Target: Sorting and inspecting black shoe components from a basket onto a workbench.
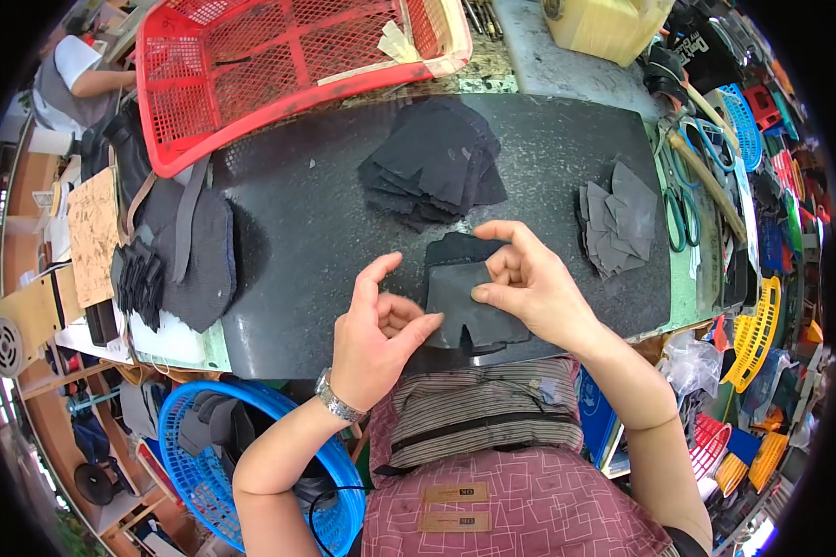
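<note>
A dark grey piece of sheet material (464,295), perhaps leather, lies over a black piece (460,248) at the near edge of the black work board. The grey piece has a slit at its near edge. My left hand (372,339) is beside its left edge, thumb tip touching it, index finger raised and apart. Over its upper right, my right hand (541,283) has thumb and middle finger drawn together with the index arched above. Whatever is between those fingertips, if anything, cannot be made out. Beyond my hands stands a stack of black pieces (432,162).
Small grey pieces (620,218) are piled at the board's right, near green-handled scissors (685,218). A red basket (279,79) is at the back left. Black parts (195,251) lie left. A blue basket (195,464) stands below the table; another person (79,79) is far left.
</note>
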